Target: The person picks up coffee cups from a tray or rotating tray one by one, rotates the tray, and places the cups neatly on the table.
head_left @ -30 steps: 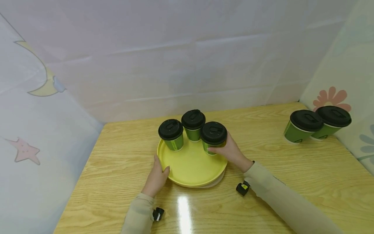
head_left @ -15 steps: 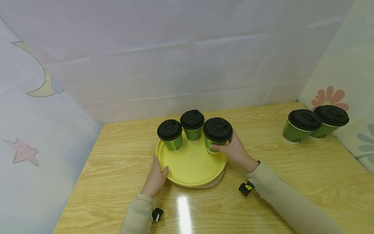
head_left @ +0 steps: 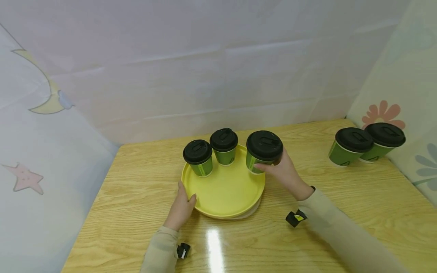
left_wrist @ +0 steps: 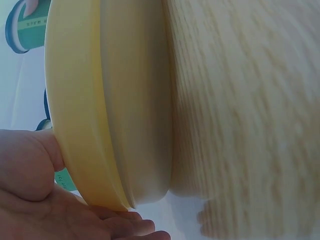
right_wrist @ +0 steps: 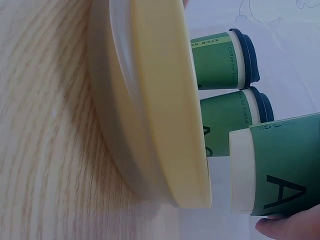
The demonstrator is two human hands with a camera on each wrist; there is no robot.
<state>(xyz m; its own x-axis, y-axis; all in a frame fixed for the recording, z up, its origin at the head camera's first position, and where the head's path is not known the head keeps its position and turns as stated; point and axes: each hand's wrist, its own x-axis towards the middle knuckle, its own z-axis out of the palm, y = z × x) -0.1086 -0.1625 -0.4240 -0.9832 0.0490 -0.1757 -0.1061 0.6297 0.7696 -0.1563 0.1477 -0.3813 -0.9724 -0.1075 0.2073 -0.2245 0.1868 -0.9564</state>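
My right hand [head_left: 286,172] grips a green paper coffee cup [head_left: 253,163] with a black lid, above the right part of a round yellow tray [head_left: 222,193]. In the right wrist view the held cup [right_wrist: 280,170] is apart from the tray, with a gap under its base. My left hand [head_left: 181,208] holds the tray's left rim; in the left wrist view its thumb lies at the rim and its fingers along the side. On the tray stand two similar lidded cups, a left cup [head_left: 203,167] and a rear cup [head_left: 225,156].
Two more lidded green cups, a nearer cup [head_left: 345,153] and a farther cup [head_left: 377,151], stand at the wooden table's [head_left: 129,197] right back. A pale round base [left_wrist: 135,100] lies under the tray. Cloth walls [head_left: 218,76] enclose the back and sides.
My right hand has raised the gripped cup off the tray and moved it right and slightly back. The left hand stays on the rim, and the other cups keep their places.
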